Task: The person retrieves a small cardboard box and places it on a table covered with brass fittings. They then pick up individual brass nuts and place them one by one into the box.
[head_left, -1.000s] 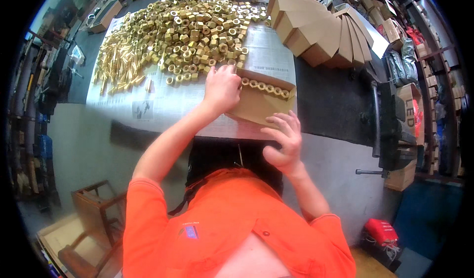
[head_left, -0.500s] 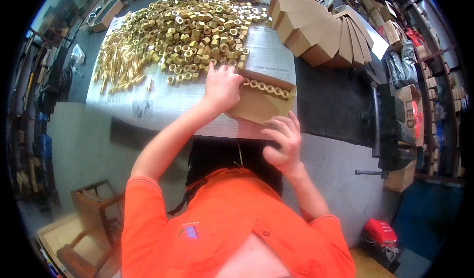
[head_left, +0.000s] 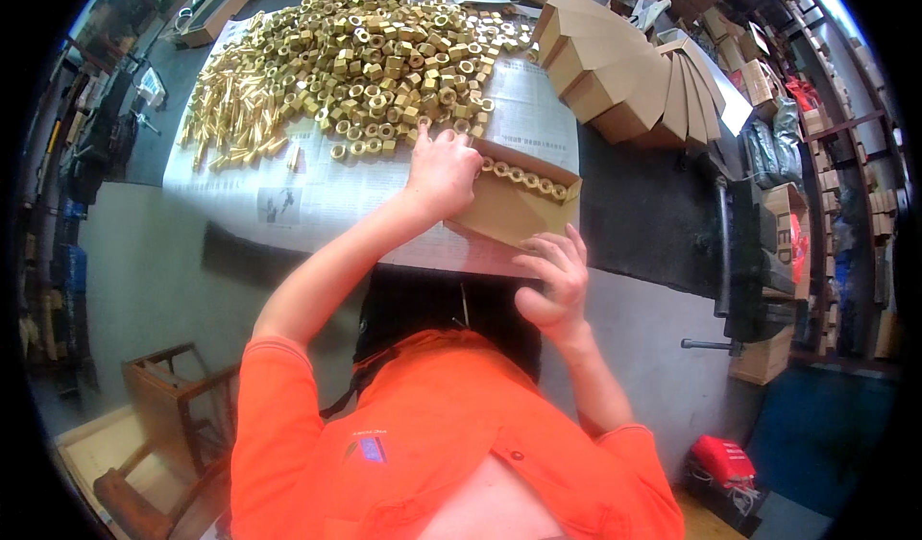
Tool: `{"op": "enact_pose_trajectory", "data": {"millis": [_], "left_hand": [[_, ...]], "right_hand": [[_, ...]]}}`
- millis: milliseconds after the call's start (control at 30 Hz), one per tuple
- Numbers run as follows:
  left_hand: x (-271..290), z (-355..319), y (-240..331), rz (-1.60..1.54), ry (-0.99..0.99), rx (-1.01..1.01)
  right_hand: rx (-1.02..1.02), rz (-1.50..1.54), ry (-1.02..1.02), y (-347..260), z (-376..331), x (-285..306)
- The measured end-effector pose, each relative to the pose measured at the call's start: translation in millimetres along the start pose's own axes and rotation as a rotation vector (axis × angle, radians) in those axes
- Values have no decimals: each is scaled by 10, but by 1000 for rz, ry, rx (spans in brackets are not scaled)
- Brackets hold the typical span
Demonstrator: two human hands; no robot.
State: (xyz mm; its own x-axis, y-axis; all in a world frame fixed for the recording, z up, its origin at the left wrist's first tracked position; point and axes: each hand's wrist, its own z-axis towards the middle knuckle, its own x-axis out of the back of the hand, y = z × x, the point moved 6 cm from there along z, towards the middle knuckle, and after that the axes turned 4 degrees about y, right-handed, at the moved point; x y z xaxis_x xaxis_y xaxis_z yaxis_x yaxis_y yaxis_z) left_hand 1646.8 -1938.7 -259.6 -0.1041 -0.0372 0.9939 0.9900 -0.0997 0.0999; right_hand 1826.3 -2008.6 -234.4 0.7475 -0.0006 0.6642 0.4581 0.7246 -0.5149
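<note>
An open cardboard box [head_left: 509, 216] lies on the newspaper in front of me. Along its far wall runs a row of brass nuts [head_left: 523, 178]. My left hand [head_left: 445, 170] is over the box's left end, fingers curled down by the start of the row; whatever they grip is hidden. Beside the near right corner of the box, my right hand [head_left: 559, 281] has its fingers apart and holds nothing, fingertips close to the near wall. A big heap of brass hex nuts [head_left: 384, 65] spreads just beyond my left hand.
Slim brass pins or tubes [head_left: 235, 108] lie left of the heap on the newspaper [head_left: 317, 204]. Fanned cardboard boxes [head_left: 615, 79] rest at the far right. A bench vise [head_left: 754, 252] stands at the right edge, and a wooden chair [head_left: 178, 396] at lower left.
The whole view has shifted slightly. Both hands keep nearly the same places at the box, and the row of nuts looks the same.
</note>
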Motion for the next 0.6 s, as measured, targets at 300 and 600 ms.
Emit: {"op": "enact_pose_trajectory", "data": {"millis": [300,600], "left_hand": [[11,-47,-5,-1,99,-31],[430,-355,-687,-381,440,84]], "right_hand": [[-5,-24,-5,-29,18,-28],[-16,46,21,-24,23,66]]}}
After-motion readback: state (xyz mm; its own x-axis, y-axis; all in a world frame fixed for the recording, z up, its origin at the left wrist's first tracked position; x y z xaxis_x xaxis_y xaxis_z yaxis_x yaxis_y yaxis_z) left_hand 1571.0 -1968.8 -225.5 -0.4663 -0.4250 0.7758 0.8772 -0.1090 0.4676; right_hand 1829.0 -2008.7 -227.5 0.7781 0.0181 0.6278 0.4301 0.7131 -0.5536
